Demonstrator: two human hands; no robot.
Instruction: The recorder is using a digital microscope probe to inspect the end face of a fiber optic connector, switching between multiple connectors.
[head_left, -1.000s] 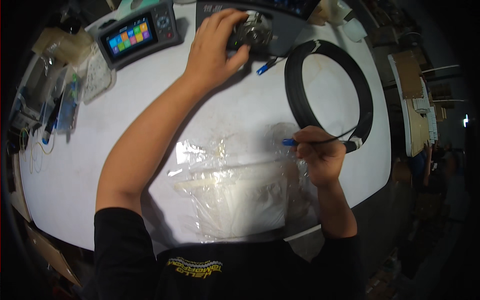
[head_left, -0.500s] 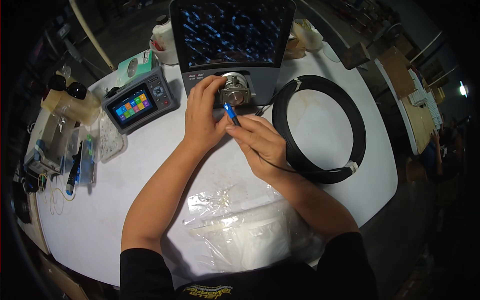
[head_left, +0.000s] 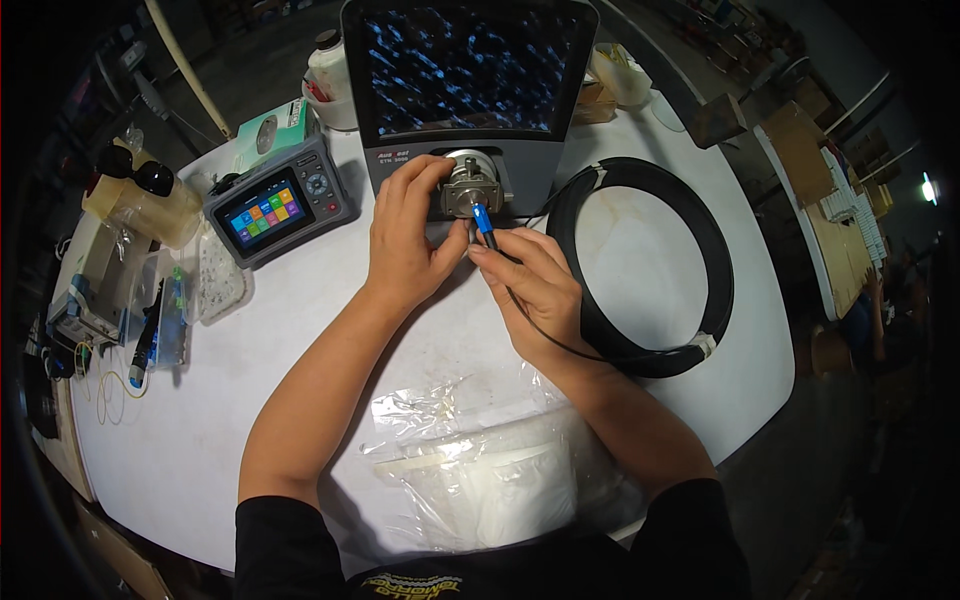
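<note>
A fiber-optic connector with a blue body (head_left: pixel 483 218) and a black boot is pinched in my right hand (head_left: pixel 535 285). Its tip meets the front of a round metal fixture (head_left: pixel 470 185); whether it sits inside the port I cannot tell. My left hand (head_left: pixel 408 225) curls around the fixture's left side, fingertips at its upper edge and thumb below. The fixture projects from a dark grey inspection microscope (head_left: pixel 400 160), whose screen (head_left: pixel 465 65) shows blurry blue flecks. From the connector, thin black cable (head_left: pixel 535 320) runs under my right wrist toward a large black coil (head_left: pixel 715 270).
Left of the microscope stands a handheld tester (head_left: pixel 275 205) with a lit colour screen, beside a green-and-white box (head_left: pixel 270 135). A white bottle (head_left: pixel 328 65) stands behind them. Clear plastic bags (head_left: pixel 490 480) lie close to my body. Tools fill a clear bin (head_left: pixel 165 315) at left.
My right hand has shifted slightly right, bringing the connector's tip from in front of the fixture's lower left to its face. My left hand stays at the fixture.
</note>
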